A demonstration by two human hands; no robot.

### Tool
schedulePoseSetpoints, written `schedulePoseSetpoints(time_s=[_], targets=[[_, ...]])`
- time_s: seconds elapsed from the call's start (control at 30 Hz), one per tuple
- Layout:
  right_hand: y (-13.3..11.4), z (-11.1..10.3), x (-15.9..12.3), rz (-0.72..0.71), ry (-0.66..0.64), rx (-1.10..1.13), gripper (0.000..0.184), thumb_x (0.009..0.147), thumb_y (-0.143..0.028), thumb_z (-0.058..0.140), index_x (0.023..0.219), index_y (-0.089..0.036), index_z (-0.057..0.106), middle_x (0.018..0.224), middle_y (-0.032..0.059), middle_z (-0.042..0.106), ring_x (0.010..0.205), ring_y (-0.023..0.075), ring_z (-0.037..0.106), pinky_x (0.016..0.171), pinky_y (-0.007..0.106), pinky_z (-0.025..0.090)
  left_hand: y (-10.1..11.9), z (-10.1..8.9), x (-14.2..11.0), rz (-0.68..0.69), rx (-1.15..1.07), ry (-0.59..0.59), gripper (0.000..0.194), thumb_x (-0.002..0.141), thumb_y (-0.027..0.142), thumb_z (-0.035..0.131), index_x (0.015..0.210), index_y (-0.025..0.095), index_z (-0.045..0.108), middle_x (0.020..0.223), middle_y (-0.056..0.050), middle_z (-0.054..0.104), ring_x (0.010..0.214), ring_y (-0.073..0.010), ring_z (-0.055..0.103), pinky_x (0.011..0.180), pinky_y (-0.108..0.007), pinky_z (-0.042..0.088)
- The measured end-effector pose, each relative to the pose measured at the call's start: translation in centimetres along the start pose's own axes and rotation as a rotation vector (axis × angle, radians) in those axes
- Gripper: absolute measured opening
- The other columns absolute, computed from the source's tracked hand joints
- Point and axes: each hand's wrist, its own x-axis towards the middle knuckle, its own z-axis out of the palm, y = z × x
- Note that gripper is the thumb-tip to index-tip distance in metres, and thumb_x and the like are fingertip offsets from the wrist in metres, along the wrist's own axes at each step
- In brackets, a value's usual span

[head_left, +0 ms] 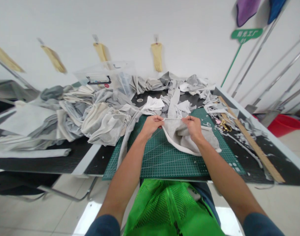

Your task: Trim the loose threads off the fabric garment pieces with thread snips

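My left hand [152,124] and my right hand [193,126] each pinch the top edge of a grey piece of cloth [183,136], stretching that edge taut between them. The cloth has a white rim and droops onto the green cutting mat [162,157]. Both hands are closed on the fabric, just above the mat's far half.
Heaps of grey and white cloth [101,118] cover the table's left and back. A clear plastic box [103,77] stands behind them. Gold scissors [223,125] and a long wooden ruler [250,144] lie on the right. A red tub [285,124] sits on the floor at right.
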Motion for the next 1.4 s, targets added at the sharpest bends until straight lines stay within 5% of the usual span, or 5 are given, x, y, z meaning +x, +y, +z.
schedulePoseSetpoints(time_s=[0.17, 0.4, 0.77, 1.0, 1.4], targets=[[-0.2, 0.2, -0.2, -0.213, -0.095, -0.254, 0.015, 0.080, -0.033, 0.065, 0.076, -0.022, 0.072, 0.072, 0.0024, 0.068, 0.070, 0.0216, 0.059, 0.072, 0.036, 0.046, 0.2, 0.7, -0.1, 0.033, -0.034, 0.033, 0.016, 0.073, 0.027, 0.074, 0.084, 0.015, 0.072, 0.073, -0.001, 0.069, 0.063, -0.0124, 0.057, 0.060, -0.025, 0.042], [-1.4, 1.1, -1.3, -0.462, -0.188, -0.182, 0.034, 0.085, -0.039, 0.069, 0.116, -0.023, 0.074, 0.107, 0.0085, 0.075, 0.088, 0.0234, 0.066, 0.085, 0.039, 0.052, 0.5, 2.0, -0.9, 0.110, 0.022, -0.066, 0.024, 0.080, 0.038, 0.074, 0.084, 0.015, 0.073, 0.075, -0.001, 0.067, 0.069, -0.0126, 0.054, 0.064, -0.025, 0.039], [-2.1, 1.5, -2.1, -0.195, -0.275, 0.113, 0.029, 0.086, -0.048, 0.073, 0.081, -0.020, 0.077, 0.070, -0.0002, 0.065, 0.065, 0.0144, 0.052, 0.064, 0.029, 0.040, 1.0, 2.5, -1.7, 0.106, 0.011, -0.182, 0.033, 0.081, 0.047, 0.076, 0.083, 0.014, 0.076, 0.076, -0.002, 0.069, 0.068, -0.0124, 0.055, 0.065, -0.025, 0.041], [-2.5, 1.8, -2.4, -0.057, -0.303, 0.231, 0.037, 0.083, -0.055, 0.075, 0.074, -0.020, 0.070, 0.065, -0.0008, 0.060, 0.064, 0.0145, 0.051, 0.064, 0.029, 0.043, 1.4, 2.3, -2.0, 0.074, -0.002, -0.205, 0.035, 0.070, 0.042, 0.088, 0.090, 0.014, 0.078, 0.072, -0.002, 0.070, 0.061, -0.0112, 0.054, 0.059, -0.025, 0.038], [-2.5, 1.5, -2.2, -0.008, -0.299, 0.203, 0.037, 0.086, -0.054, 0.072, 0.075, -0.018, 0.068, 0.070, 0.0031, 0.067, 0.063, 0.0142, 0.050, 0.057, 0.027, 0.038, 0.8, 2.8, -1.6, 0.081, -0.131, -0.122, 0.019, 0.080, 0.033, 0.074, 0.082, 0.018, 0.062, 0.074, 0.002, 0.061, 0.069, -0.0106, 0.053, 0.066, -0.022, 0.041]])
